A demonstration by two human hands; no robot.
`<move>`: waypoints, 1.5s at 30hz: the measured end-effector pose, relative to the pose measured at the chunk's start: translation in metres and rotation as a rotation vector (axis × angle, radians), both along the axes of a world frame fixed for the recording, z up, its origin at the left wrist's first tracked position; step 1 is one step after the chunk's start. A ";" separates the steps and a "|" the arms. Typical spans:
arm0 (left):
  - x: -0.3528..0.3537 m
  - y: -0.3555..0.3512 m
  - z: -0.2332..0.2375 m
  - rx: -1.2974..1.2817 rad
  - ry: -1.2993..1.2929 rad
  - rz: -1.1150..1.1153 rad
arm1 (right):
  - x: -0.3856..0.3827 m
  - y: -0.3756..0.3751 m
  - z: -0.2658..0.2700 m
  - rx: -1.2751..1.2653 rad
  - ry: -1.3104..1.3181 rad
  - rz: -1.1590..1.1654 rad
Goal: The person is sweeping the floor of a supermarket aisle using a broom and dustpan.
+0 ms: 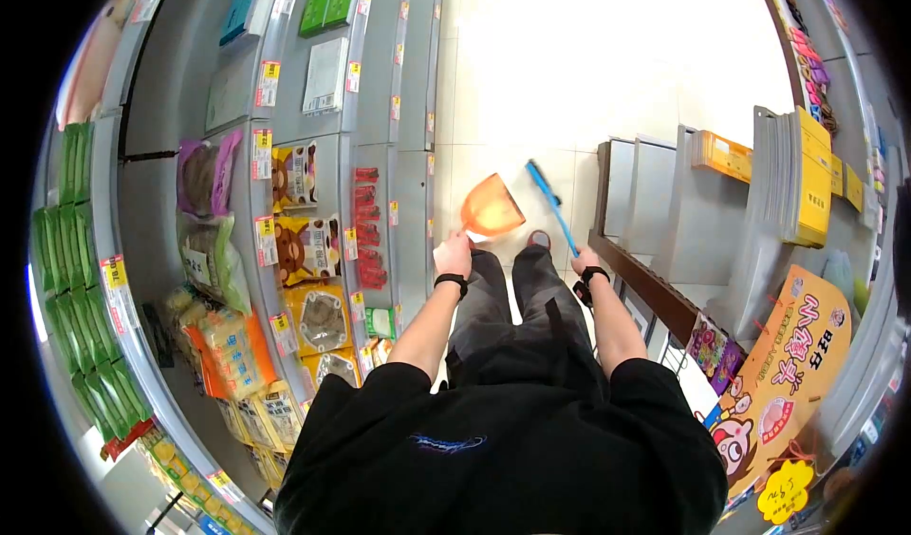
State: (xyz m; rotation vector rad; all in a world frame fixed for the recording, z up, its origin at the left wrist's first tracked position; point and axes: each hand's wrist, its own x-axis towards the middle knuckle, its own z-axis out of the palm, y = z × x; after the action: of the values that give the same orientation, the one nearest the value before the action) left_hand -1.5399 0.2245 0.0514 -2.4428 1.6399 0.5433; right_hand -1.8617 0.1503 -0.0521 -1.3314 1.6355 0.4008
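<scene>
My left hand (pixel 455 254) is closed round the handle of an orange dustpan (pixel 492 206), held low in front of my legs with its wide edge turned to the right. In my right hand (pixel 585 259) is the handle of a blue brush (pixel 551 199). Its dark bristles show near the far end, to the right of the dustpan and apart from it. Below both tools lies the pale tiled floor (pixel 512 98). A shoe (pixel 539 240) shows just under the brush.
Grey shelves (pixel 418 89) with bagged snacks (pixel 308 250) and price tags line the left side. On the right, a brown-edged shelf unit (pixel 655 293) stands near my right arm, holding yellow packages (pixel 811 179). An orange cardboard sign (pixel 792 364) leans out lower right.
</scene>
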 end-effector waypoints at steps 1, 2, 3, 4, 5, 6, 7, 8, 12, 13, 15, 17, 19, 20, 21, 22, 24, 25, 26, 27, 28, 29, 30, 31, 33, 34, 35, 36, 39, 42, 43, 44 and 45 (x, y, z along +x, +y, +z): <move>-0.001 -0.002 0.007 0.026 0.004 -0.006 | 0.001 0.001 -0.006 -0.073 0.024 -0.001; -0.001 -0.003 0.006 0.024 -0.006 0.004 | 0.004 0.003 -0.012 -0.083 0.055 -0.006; -0.001 -0.004 0.004 0.020 -0.015 0.014 | 0.013 0.005 -0.015 -0.095 0.086 -0.012; -0.001 -0.005 0.002 0.014 -0.024 0.019 | 0.019 0.005 -0.017 -0.108 0.117 -0.022; 0.000 -0.004 0.000 0.008 -0.030 0.026 | 0.027 0.003 -0.020 -0.045 0.076 0.117; 0.001 -0.002 -0.004 0.002 -0.036 0.027 | 0.033 0.002 -0.031 0.019 0.036 0.250; 0.000 -0.003 -0.008 -0.007 -0.036 0.021 | 0.044 -0.003 -0.018 0.066 -0.001 0.288; -0.001 -0.004 -0.010 0.005 -0.026 0.020 | 0.056 -0.007 0.004 0.112 -0.034 0.321; 0.001 -0.007 0.005 0.057 0.045 0.024 | 0.061 -0.010 0.022 0.357 -0.217 0.238; 0.000 -0.006 0.005 0.030 0.034 0.032 | 0.062 -0.006 0.032 0.320 -0.182 0.200; 0.001 -0.004 0.005 -0.001 0.005 -0.006 | 0.056 0.003 0.045 0.250 -0.173 0.183; 0.002 -0.001 0.001 -0.014 -0.010 -0.057 | 0.042 0.015 0.052 0.223 -0.196 0.095; 0.004 0.001 -0.005 -0.043 0.004 -0.066 | 0.029 0.014 0.072 0.224 -0.123 0.008; 0.006 0.003 -0.006 -0.029 0.019 -0.063 | 0.023 0.018 0.083 0.230 -0.089 -0.036; 0.010 0.008 -0.008 -0.024 0.012 -0.097 | 0.017 0.018 0.097 0.261 -0.064 -0.074; 0.015 0.011 -0.010 -0.020 0.006 -0.138 | 0.004 0.029 0.077 0.181 -0.043 -0.065; 0.023 -0.003 0.000 0.126 0.130 -0.132 | -0.024 0.052 0.036 -0.002 0.041 0.121; 0.036 0.004 -0.044 0.086 0.048 -0.154 | -0.029 0.059 0.051 0.021 0.030 0.001; 0.038 0.003 -0.038 0.088 0.090 -0.164 | -0.035 0.071 0.054 0.024 0.023 -0.086; 0.041 -0.002 -0.035 0.068 0.109 -0.203 | -0.039 0.078 0.070 0.027 0.014 -0.135; 0.040 -0.007 -0.022 0.099 0.076 -0.244 | -0.051 0.097 0.031 0.033 0.082 -0.202; 0.032 -0.012 0.004 0.131 0.032 -0.312 | -0.050 0.110 0.051 -0.007 0.096 -0.240; 0.036 -0.011 -0.012 0.122 -0.018 -0.345 | -0.047 0.122 0.074 -0.046 0.106 -0.270; 0.038 -0.015 -0.017 0.134 -0.026 -0.389 | -0.047 0.138 0.078 -0.028 0.127 -0.319; 0.037 -0.016 -0.019 0.175 -0.032 -0.439 | -0.043 0.170 0.086 0.013 0.160 -0.404; 0.035 -0.019 -0.009 0.204 -0.030 -0.452 | -0.042 0.189 0.083 0.038 0.160 -0.449; 0.034 -0.021 0.001 0.232 -0.029 -0.466 | -0.041 0.210 0.083 0.062 0.160 -0.496; 0.034 -0.020 0.009 0.226 -0.014 -0.479 | -0.039 0.230 0.083 0.083 0.157 -0.548; 0.043 -0.013 -0.008 0.206 0.006 -0.479 | -0.038 0.277 0.088 0.164 0.207 -0.648; 0.050 -0.001 -0.001 0.187 0.020 -0.492 | -0.040 0.315 0.098 0.280 0.217 -0.797; 0.052 -0.001 0.000 0.176 0.019 -0.480 | -0.042 0.321 0.104 0.329 0.220 -0.848; 0.054 0.000 0.001 0.165 0.016 -0.466 | -0.044 0.326 0.109 0.366 0.178 -0.906; 0.056 0.002 0.004 0.155 0.013 -0.451 | -0.046 0.330 0.116 0.404 0.134 -0.962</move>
State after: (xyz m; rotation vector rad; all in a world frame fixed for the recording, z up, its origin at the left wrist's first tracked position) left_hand -1.4837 0.2263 0.0550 -1.8789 1.9852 0.5864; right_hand -1.9075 0.4803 0.0639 -0.1452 1.9603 0.2056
